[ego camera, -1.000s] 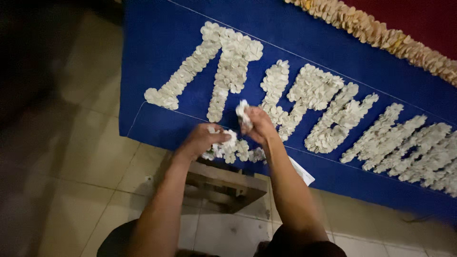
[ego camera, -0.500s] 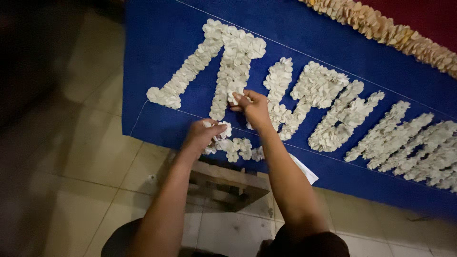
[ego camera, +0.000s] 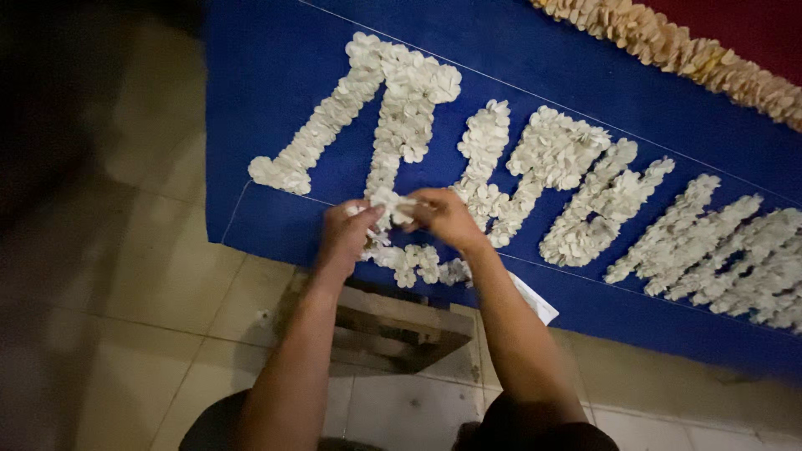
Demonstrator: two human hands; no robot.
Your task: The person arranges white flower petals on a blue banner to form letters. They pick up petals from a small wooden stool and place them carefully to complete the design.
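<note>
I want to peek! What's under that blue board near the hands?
Under the blue board, a brown wooden frame sticks out over the tiled floor, plus a white paper corner. The rest under it is covered.

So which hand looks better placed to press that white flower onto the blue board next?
Probably the right hand. It pinches the white paper flower from above, over the end of the flower stroke on the blue board. The left hand touches it lower, nearer the loose flowers.

Head camera looks steeply down, close above blue board (ego camera: pixel 276 108).
</note>
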